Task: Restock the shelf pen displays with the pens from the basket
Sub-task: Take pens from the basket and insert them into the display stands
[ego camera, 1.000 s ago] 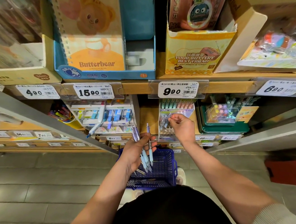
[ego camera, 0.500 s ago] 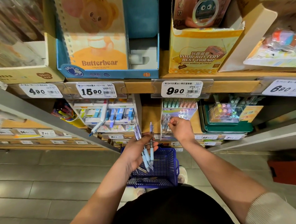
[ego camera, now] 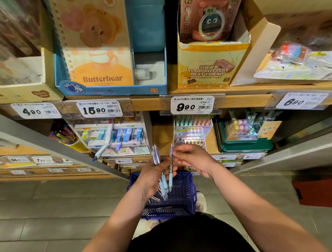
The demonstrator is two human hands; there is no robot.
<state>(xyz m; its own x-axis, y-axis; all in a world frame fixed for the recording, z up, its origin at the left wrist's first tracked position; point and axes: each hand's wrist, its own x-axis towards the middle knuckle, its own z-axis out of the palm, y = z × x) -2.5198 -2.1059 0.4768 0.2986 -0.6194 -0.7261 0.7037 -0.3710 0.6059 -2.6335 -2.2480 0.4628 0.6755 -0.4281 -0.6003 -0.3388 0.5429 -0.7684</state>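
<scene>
Here, a bunch of pens (ego camera: 163, 182) is gripped in the left hand (ego camera: 150, 177), fingers curled round it, above the blue basket (ego camera: 189, 192) on the floor. One pen (ego camera: 170, 176) from the bunch is pinched near its top by the right hand (ego camera: 196, 160) fingers, just below the pen display (ego camera: 191, 134) on the shelf (ego camera: 161, 137).

On the shelf edge (ego camera: 147, 104) the price tags run from nine o'clock round to three: the first tag (ego camera: 32, 111) "4 90", the second tag (ego camera: 99, 109) "15 90", the third tag (ego camera: 192, 105) "HY320" and "9 90", and the fourth tag (ego camera: 301, 101) "6 90". At ten o'clock the notebook cover (ego camera: 102, 79) says "Butterbear". At one o'clock the yellow carton (ego camera: 208, 72) says "YOUR BUTTERY BEST FRIEND" and "BEST DONUTS IN TOWN", and at nine the beige box (ego camera: 40, 93) says "50mL".
</scene>
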